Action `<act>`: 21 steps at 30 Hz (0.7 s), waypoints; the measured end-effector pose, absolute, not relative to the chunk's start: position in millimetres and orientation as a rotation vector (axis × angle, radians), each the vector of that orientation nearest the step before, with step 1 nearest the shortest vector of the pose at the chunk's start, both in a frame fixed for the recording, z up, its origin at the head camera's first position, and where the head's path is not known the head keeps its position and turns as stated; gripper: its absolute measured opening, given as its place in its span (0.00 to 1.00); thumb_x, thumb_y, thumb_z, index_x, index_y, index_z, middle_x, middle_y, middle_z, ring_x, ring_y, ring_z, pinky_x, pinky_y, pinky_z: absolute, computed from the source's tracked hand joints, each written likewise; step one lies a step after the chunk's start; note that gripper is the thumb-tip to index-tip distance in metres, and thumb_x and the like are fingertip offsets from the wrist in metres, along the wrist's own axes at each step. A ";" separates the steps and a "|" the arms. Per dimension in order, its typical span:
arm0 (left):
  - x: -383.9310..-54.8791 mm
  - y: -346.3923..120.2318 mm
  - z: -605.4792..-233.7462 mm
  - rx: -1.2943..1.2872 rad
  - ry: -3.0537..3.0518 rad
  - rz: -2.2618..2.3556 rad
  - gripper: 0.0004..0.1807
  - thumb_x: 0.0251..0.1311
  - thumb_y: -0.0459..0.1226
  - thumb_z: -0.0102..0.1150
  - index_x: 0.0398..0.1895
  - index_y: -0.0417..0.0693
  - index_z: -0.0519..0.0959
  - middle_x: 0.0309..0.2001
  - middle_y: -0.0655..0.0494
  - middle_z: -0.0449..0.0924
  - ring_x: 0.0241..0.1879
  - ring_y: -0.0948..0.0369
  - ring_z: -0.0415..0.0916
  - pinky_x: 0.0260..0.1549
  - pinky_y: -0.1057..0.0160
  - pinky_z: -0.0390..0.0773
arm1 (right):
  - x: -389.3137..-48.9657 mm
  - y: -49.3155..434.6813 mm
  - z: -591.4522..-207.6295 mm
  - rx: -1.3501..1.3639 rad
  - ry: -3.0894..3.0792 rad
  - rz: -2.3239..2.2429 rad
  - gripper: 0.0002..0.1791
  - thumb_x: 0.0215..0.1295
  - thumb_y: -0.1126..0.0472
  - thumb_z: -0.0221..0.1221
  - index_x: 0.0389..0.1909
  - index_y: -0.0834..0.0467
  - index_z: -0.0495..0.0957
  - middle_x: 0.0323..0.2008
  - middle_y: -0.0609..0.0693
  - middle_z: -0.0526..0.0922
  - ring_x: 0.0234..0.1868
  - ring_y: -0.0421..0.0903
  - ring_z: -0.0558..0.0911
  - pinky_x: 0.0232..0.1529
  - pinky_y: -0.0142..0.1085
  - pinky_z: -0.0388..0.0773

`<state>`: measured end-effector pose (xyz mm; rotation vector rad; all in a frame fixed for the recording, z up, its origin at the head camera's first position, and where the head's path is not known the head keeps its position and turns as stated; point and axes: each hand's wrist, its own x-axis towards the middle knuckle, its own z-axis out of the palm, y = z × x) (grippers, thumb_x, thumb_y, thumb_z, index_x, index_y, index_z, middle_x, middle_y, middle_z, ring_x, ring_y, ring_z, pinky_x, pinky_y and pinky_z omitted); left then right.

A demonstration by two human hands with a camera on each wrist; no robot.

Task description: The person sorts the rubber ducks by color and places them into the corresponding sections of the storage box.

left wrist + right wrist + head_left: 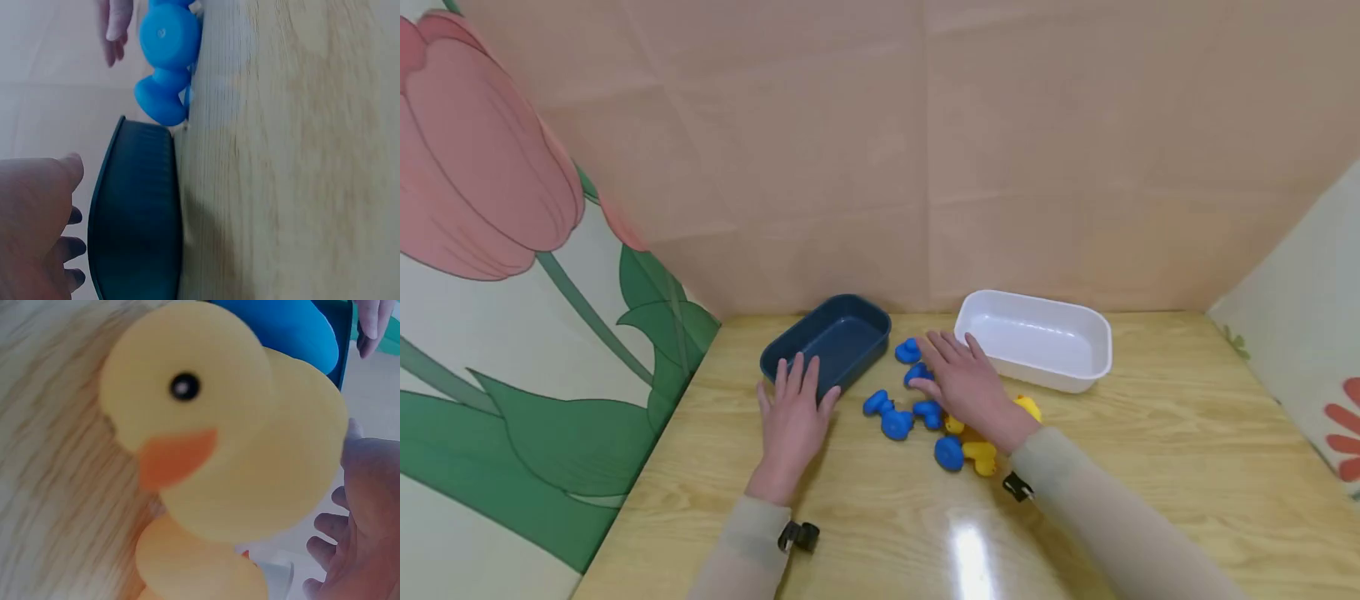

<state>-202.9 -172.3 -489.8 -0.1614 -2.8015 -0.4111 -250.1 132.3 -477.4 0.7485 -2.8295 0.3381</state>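
Note:
My left hand [793, 421] is spread with straight fingers over the near rim of a dark blue tray [844, 333]. In the left wrist view, fingertips show beside the tray wall [134, 212]; whether they touch it I cannot tell. Above the toys, my right hand [973, 387] stretches toward the far side with extended fingers and grips nothing. Several blue rubber ducks [897, 424] lie scattered between the hands, some tipped over. Yellow rubber ducks [981, 457] sit under the right hand and wrist, partly hidden. One yellow duck [269, 444] with an orange beak fills the right wrist view.
A white tray [1033, 333] stands at the back right, just beyond the right hand, with no toys visible inside. Both trays and the toys rest on a wood-grain table [865, 517]. A beige sheet [820, 167] hangs behind, and a flower-patterned wall [475, 333] flanks the left.

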 end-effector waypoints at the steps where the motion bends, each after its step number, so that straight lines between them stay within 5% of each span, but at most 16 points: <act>1: -202.4 -173.2 -489.2 -0.153 -2.803 -0.420 0.38 0.84 0.57 0.55 0.86 0.47 0.66 0.86 0.40 0.58 0.86 0.37 0.49 0.78 0.21 0.45 | -252.2 131.5 -478.6 0.749 -2.838 0.354 0.43 0.83 0.38 0.59 0.86 0.59 0.63 0.83 0.65 0.65 0.83 0.67 0.63 0.84 0.67 0.46; 21: -208.9 -187.4 -493.6 -0.068 -2.842 -0.514 0.39 0.85 0.56 0.53 0.88 0.45 0.62 0.88 0.38 0.52 0.87 0.36 0.42 0.78 0.21 0.42 | -275.3 116.9 -484.8 0.669 -2.886 0.348 0.43 0.83 0.36 0.58 0.86 0.58 0.64 0.82 0.63 0.67 0.82 0.63 0.66 0.85 0.66 0.45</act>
